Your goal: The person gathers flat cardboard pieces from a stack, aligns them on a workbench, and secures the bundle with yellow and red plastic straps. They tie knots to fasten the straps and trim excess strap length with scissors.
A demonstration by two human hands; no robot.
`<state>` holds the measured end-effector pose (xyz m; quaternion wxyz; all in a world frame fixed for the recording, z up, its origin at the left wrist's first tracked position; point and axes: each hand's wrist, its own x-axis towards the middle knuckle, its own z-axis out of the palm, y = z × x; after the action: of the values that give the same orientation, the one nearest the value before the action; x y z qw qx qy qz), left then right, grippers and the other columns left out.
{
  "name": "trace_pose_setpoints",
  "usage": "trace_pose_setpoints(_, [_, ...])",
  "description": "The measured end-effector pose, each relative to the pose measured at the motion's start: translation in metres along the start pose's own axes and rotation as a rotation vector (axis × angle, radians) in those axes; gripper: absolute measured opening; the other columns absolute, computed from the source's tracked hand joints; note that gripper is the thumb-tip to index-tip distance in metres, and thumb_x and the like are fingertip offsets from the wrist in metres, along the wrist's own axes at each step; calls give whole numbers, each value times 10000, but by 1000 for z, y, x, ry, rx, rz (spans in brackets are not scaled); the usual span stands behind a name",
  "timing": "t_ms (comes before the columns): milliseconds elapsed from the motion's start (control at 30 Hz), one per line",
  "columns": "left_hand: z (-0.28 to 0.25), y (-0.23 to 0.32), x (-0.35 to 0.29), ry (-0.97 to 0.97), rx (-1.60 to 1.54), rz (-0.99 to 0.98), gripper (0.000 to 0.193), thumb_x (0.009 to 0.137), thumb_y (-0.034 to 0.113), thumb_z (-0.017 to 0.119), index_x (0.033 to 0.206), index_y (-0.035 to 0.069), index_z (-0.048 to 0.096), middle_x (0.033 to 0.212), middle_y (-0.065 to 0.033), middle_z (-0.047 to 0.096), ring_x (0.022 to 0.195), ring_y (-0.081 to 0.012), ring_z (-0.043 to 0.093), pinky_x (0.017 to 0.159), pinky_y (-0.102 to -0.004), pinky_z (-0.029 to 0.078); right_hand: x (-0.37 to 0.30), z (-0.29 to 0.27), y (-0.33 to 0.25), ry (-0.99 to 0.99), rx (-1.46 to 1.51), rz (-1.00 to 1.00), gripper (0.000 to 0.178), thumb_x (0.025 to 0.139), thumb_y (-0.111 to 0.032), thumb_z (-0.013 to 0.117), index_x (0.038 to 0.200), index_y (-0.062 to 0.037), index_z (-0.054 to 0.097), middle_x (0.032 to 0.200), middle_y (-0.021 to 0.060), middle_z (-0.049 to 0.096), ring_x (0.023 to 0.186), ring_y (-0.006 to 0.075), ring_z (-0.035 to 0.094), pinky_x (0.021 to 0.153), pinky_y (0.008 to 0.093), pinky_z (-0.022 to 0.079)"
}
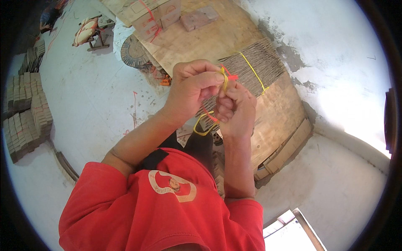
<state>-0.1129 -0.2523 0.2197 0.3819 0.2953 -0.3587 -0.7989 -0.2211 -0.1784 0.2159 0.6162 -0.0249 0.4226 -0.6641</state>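
My two hands are close together in front of my chest, above a wooden board. Thumb and forefinger of my left hand (pixel 188 85) pinch a loop of yellow strap (pixel 226 79) together with a short red strap (pixel 233 77). My right hand (pixel 236 108) is closed just beside it, its fingers curled round the same straps. A looser yellow loop and a red end hang below the hands. Beyond them lies a stack of thin brown cardboard pieces (pixel 268 56), standing on edge and bound by another yellow strap (pixel 252 67). My hands partly cover the nearer end of the cardboard.
The board (pixel 276 117) carries a cardboard box (pixel 157 16) and a reddish brick (pixel 199 18) at its far end. Beside it is a round fan-like bundle (pixel 133 51). Cardboard stacks (pixel 29 108) stand at left, a small stool (pixel 97 39) farther back. A wall (pixel 335 50) rises at right.
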Motion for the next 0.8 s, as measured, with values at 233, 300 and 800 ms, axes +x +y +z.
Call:
trace_pose_setpoints(233, [-5,7,1,-90,-94,-193,89,778,55,591,729,-17,576,568,-35,519,435,-36,378,413,-173,284,5,0,8,-84,37,-64,281,873,-226,631,673,-58,528,538,-44,389,402,26,279,361,179,193])
trace_pose_setpoints(300, [-8,8,2,-119,-91,-241,96,773,57,593,713,-14,567,557,-38,514,413,-37,368,391,-175,275,8,-10,7,-163,-12,-66,273,865,-219,642,674,-60,531,544,-42,401,405,30,293,362,178,201])
trace_pose_setpoints(800, [-28,14,2,-204,-108,-217,177,701,24,570,820,-99,613,661,-194,630,410,-80,440,402,-179,336,0,7,-24,9,-1132,-593,340,756,-148,755,578,6,509,496,-3,332,502,50,293,413,252,272])
